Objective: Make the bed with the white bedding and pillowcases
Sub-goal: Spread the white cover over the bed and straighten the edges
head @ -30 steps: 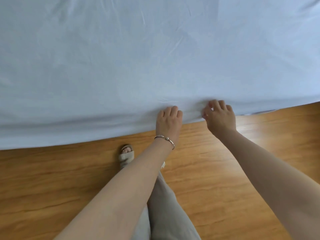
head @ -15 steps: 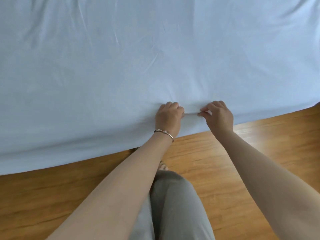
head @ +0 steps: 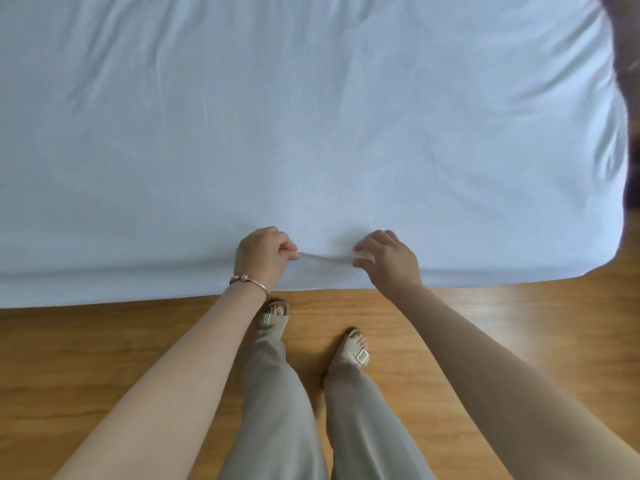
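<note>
A white sheet (head: 311,133) covers the mattress and fills the upper half of the head view, with soft creases across it. Its near edge hangs down the side of the bed. My left hand (head: 261,256), a bracelet on its wrist, pinches a small ridge of the sheet at that edge. My right hand (head: 388,259) pinches the other end of the same ridge, a short gap to the right. The fold is stretched taut between the two hands. The bed's rounded corner (head: 606,244) shows at the right.
A wooden floor (head: 104,358) runs along the near side of the bed. My legs in grey trousers and sandalled feet (head: 353,349) stand close to the bed's edge. A dark surface (head: 630,81) lies beyond the bed's right end.
Both hands went from reaching under the sheet's hanging edge to pinching a fold of it and rising. The view has pulled back, showing my feet and the bed corner.
</note>
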Demonstrator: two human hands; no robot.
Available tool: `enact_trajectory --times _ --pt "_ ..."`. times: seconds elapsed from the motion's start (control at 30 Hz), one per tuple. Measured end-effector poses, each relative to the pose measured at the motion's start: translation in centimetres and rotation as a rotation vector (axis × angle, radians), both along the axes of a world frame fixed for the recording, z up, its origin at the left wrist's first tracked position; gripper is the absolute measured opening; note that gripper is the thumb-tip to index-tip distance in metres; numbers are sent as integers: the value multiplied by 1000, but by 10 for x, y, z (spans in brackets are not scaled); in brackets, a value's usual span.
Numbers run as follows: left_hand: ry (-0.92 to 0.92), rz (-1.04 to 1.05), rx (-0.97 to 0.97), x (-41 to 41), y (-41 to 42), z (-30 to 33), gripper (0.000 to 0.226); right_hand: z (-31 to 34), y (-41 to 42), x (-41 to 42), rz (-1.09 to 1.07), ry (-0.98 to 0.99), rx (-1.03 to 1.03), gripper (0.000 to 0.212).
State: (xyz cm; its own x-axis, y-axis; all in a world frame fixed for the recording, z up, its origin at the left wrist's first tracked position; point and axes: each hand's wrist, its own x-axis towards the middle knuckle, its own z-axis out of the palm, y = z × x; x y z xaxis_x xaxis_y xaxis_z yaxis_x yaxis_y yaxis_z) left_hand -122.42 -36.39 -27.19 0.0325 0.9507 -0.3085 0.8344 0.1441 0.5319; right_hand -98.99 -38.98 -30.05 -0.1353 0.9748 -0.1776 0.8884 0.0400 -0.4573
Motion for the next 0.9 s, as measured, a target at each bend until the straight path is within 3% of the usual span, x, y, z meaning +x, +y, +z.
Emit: enact_trajectory --times 0.07,0.17,0.23,0.3,0.4,0.47,0.6,0.8,0.9 --pt "35 9 -6 -3 -3 6 6 -1 4 7 31 -22 -32 2" --pt "123 6 -45 -4 -14 9 8 0 2 14 54 -75 0 4" --pt "115 -82 -57 5 -19 8 3 -1 2 21 18 -128 28 24" --pt "88 -262 -45 31 -17 2 26 -5 4 30 -14 -166 -72 38" --pt "21 -400 2 83 -10 -17 48 -11 12 43 11 -201 -138 23" --pt "23 -361 44 111 -8 -30 37 -11 16 50 25 -204 -124 13" --pt "67 -240 62 129 -6 -43 9 -9 16 60 -21 -146 -129 15" --pt "188 -273 -102 127 -14 -38 5 -15 2 64 143 -69 -251 10" --pt "379 -324 -205 147 9 -27 8 -7 18 100 339 -106 -175 17"
